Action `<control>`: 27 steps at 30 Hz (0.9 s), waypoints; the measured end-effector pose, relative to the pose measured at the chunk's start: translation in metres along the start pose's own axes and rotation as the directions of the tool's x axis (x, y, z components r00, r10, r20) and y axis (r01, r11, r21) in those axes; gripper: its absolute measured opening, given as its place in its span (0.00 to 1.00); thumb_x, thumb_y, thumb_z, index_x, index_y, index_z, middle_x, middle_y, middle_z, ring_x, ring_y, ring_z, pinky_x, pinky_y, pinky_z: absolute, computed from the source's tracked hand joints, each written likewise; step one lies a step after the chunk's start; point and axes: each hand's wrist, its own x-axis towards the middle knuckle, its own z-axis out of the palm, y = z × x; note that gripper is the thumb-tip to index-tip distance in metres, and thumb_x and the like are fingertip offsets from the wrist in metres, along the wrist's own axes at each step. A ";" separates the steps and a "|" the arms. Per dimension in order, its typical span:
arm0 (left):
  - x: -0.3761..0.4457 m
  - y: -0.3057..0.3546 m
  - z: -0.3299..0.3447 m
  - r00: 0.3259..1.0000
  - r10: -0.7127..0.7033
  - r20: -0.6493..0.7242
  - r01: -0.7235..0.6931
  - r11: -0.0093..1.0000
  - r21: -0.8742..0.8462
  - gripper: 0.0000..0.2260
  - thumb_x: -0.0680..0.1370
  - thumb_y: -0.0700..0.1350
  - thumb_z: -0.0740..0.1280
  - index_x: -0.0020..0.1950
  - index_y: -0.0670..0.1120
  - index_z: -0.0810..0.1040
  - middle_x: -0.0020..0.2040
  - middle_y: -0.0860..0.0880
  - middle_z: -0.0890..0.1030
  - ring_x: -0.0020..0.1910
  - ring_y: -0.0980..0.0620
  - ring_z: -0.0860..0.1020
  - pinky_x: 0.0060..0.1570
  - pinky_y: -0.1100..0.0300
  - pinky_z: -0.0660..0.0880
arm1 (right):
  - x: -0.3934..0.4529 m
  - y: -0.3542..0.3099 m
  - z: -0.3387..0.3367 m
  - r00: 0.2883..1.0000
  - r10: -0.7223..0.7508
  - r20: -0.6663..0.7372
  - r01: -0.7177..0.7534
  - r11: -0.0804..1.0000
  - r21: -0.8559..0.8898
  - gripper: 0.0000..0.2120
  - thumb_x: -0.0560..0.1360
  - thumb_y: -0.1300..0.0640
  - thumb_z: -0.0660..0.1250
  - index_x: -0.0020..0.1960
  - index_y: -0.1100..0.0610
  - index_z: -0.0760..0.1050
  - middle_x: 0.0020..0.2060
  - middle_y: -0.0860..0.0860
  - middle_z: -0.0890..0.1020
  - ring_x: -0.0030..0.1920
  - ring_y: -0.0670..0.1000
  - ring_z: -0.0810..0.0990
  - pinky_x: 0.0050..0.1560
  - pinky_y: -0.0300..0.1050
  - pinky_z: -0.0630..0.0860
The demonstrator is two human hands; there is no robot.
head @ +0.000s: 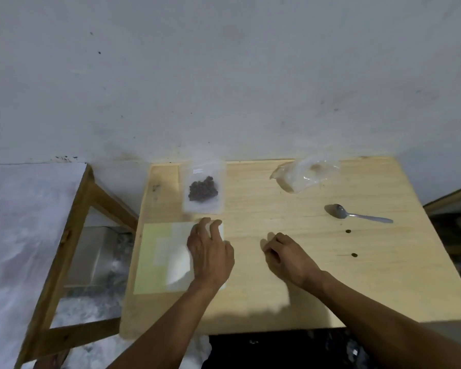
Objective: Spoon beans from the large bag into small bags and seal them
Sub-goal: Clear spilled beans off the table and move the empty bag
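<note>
A small clear bag [203, 188] with dark beans in it lies flat at the table's far left. The large clear bag [304, 174] lies crumpled at the far middle and looks nearly empty. A metal spoon [357, 213] rests on the right, bowl to the left. Two loose beans [348, 231] lie below the spoon. My left hand [210, 251] rests with relaxed fingers on a stack of flat small bags [171, 257] at the near left. My right hand [288, 255] sits on the bare wood with fingers loosely curled, holding nothing that I can see.
The light wooden table [277, 302] stands against a pale wall. A wooden frame [72, 235] stands to the left over a whitish floor. Dark clutter lies past the table's right edge and beneath its front edge.
</note>
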 end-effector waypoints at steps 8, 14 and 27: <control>-0.017 0.070 0.051 0.931 0.331 0.157 -0.328 0.944 -0.044 0.24 0.74 0.49 0.64 0.69 0.46 0.71 0.73 0.44 0.68 0.75 0.40 0.62 0.73 0.42 0.61 | -0.062 0.064 -0.048 0.790 0.573 -0.219 -0.510 0.811 0.286 0.09 0.75 0.65 0.67 0.54 0.59 0.81 0.49 0.52 0.78 0.46 0.49 0.78 0.51 0.30 0.70; -0.025 0.098 0.077 0.938 0.265 0.226 -0.274 0.962 0.008 0.25 0.76 0.54 0.55 0.72 0.48 0.67 0.77 0.44 0.61 0.79 0.41 0.52 0.76 0.38 0.47 | -0.061 0.121 -0.085 0.688 0.672 -0.273 -0.604 0.740 0.296 0.12 0.77 0.64 0.65 0.58 0.59 0.81 0.52 0.56 0.79 0.45 0.49 0.76 0.50 0.41 0.73; -0.029 0.103 0.086 0.968 0.222 0.117 -0.234 0.967 0.099 0.23 0.76 0.53 0.61 0.70 0.48 0.69 0.75 0.45 0.65 0.78 0.41 0.57 0.76 0.38 0.51 | -0.051 0.150 -0.086 0.910 0.405 -0.093 -0.412 0.907 -0.090 0.11 0.80 0.60 0.58 0.48 0.62 0.78 0.48 0.56 0.75 0.46 0.56 0.75 0.47 0.46 0.72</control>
